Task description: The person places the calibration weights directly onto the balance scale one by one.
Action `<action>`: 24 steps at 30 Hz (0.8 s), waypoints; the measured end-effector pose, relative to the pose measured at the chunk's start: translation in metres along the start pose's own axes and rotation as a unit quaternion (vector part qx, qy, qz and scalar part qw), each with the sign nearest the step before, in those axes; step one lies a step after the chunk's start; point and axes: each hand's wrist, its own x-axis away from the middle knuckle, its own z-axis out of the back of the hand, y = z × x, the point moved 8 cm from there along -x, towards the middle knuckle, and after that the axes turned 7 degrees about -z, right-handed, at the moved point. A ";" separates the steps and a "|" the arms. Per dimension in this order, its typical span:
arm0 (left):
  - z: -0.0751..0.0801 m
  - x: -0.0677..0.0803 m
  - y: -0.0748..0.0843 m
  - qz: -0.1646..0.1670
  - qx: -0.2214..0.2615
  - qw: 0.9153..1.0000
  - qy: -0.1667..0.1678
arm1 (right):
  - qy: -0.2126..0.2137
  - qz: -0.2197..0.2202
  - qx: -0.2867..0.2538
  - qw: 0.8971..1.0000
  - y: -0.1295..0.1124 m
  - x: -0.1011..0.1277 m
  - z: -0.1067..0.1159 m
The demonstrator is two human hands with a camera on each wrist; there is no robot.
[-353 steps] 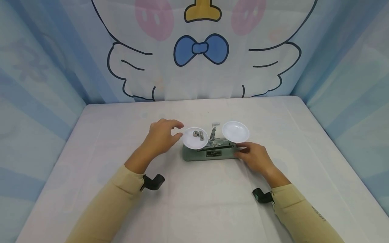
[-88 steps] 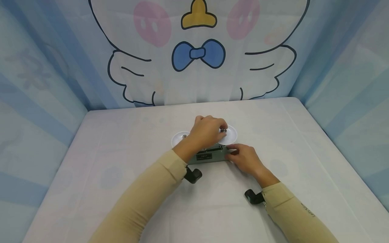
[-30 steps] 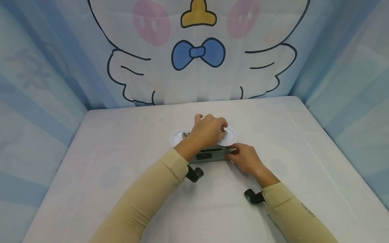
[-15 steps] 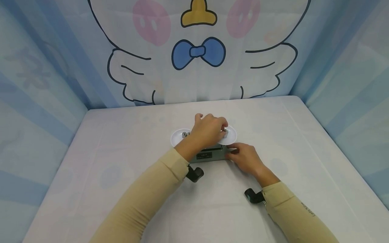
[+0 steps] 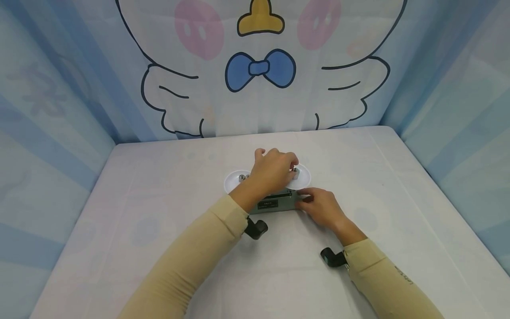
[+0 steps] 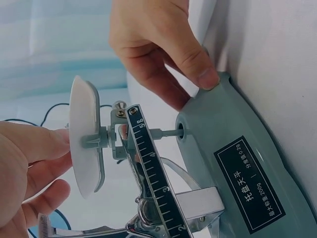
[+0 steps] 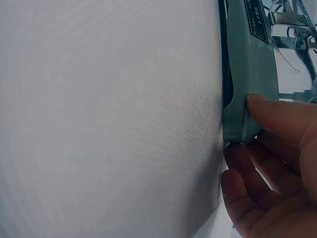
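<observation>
A green tray balance scale (image 5: 279,204) with two white pans stands mid-table. My left hand (image 5: 271,173) reaches across it to the right pan (image 5: 305,177). Its thumb and index finger pinch a small shiny metal nut (image 5: 296,171) at that pan. The left wrist view shows the pan (image 6: 83,144) edge-on, fingertips at its upper face, the nut mostly hidden behind it. On the left pan (image 5: 230,180) lie metal nuts (image 5: 241,177), partly covered by my left forearm. My right hand (image 5: 322,209) grips the right end of the base, thumb in front (image 7: 262,104) and fingers behind.
The scale's ruled beam (image 6: 157,173) and metal linkage sit between the pans. White cloth covers the table (image 5: 295,274). A printed curtain (image 5: 259,106) rises along the back and both sides. Black wrist cameras (image 5: 332,258) project from both sleeves.
Earlier my left hand was beside the left pan, which held several nuts; it has since moved right to the other pan with a nut. Over the last second little moves; my right hand stays.
</observation>
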 end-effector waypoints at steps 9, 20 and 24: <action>0.003 0.003 -0.003 0.003 0.004 1.000 0.002 | -0.003 -0.004 -0.002 1.000 0.001 -0.001 0.000; 0.031 0.033 -0.023 0.015 0.030 0.999 0.037 | -0.012 -0.006 -0.006 1.000 -0.002 0.001 0.000; 0.039 0.055 -0.038 0.044 0.036 0.996 0.067 | -0.022 -0.013 -0.008 1.000 0.000 0.002 0.002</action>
